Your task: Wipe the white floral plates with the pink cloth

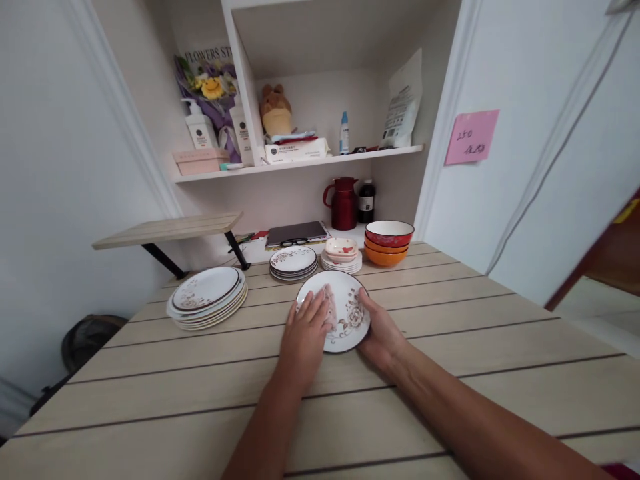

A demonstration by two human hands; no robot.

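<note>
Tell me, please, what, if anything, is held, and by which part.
The right grip holds the flowered plate by its right rim; the left grip lies on a pink cloth against the plate's face.

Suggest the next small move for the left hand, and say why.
I'd probably slide the left hand and the pink cloth toward the plate's right side: the cloth lies left of centre, leaving the floral print there uncovered, and the right hand grips the right rim, which should steady it.
</note>
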